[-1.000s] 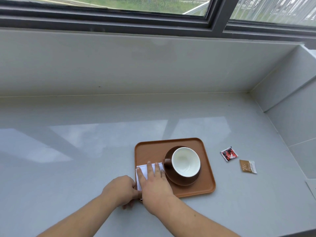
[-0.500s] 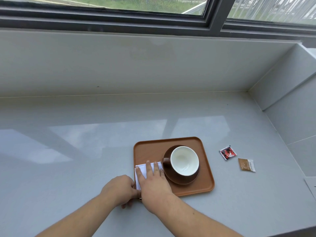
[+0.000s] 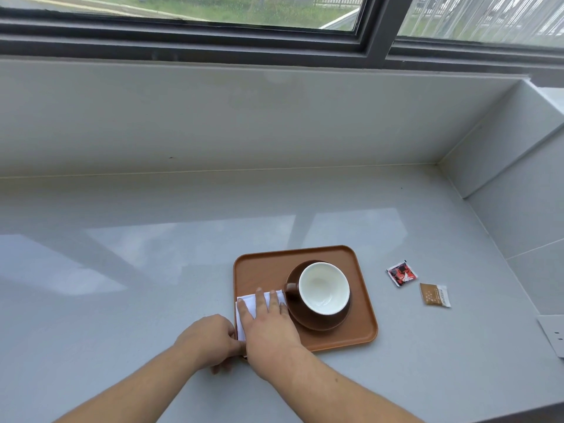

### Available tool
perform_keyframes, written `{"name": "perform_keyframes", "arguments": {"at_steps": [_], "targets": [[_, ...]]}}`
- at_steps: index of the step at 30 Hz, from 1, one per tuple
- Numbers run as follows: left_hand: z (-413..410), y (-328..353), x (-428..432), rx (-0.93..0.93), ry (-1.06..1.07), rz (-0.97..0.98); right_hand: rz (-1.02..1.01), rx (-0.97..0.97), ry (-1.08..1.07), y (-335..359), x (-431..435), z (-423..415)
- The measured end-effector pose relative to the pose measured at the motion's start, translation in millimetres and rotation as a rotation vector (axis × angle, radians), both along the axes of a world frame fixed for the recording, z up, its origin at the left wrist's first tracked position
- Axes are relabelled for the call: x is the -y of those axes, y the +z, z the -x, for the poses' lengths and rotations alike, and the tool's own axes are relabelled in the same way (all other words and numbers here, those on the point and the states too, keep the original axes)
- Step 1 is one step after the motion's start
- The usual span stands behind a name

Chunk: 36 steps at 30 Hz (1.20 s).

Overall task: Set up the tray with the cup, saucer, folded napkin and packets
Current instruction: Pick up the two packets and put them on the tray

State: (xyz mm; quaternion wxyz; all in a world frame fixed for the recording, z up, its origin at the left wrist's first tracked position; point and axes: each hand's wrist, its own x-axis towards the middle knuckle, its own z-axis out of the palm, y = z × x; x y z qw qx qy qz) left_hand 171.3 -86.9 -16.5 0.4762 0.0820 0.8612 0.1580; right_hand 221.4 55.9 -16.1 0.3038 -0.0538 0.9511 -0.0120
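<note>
Right hand (image 3: 270, 323) flat, fingers (image 3: 260, 297) spread; left hand (image 3: 210, 340) seemingly curled.

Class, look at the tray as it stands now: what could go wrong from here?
1. The right hand presses the napkin right beside the saucer; a slip might jog the cup.
2. The red packet and brown packet lie off the tray and may be forgotten.

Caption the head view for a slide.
Both hands flatten a napkin on the tray; two packets wait outside it.
</note>
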Motion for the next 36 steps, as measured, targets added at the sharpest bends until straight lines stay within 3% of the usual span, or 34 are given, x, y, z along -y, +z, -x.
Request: {"name": "perform_keyframes", "arguments": {"at_steps": [5, 12, 18, 26, 30, 33, 36], "targets": [[4.9, 18.4, -1.4, -0.105, -0.085, 0.038, 0.047, -0.053, 0.016, 25.4, -4.2, 8.6], [38.1, 70.4, -35.2, -0.334, -0.183, -0.063, 0.329, -0.478, -0.020, 65.5, -40.5, 20.3], [59.6, 102.4, -118.6, -0.529, -0.227, -0.172, 0.359, -0.685, -0.215, 86.4, -123.8, 32.3], [48.6, 88.9, -262.1, -0.558, -0.438, -0.231, 0.259, -0.635, -0.579, 59.5, -265.3, -11.2], [30.7, 58.7, -325.2, -0.550, -0.523, -0.216, 0.128, -0.519, -0.888, 32.1, -330.6, -48.1], [18.7, 32.8, -365.0, -0.531, -0.492, -0.201, 0.052, -0.409, -1.147, 14.2, -365.9, -70.9], [12.6, 11.6, -394.1, -0.473, -0.395, -0.173, 0.080, -0.296, -1.230, 0.1, -385.2, -82.1]]}}
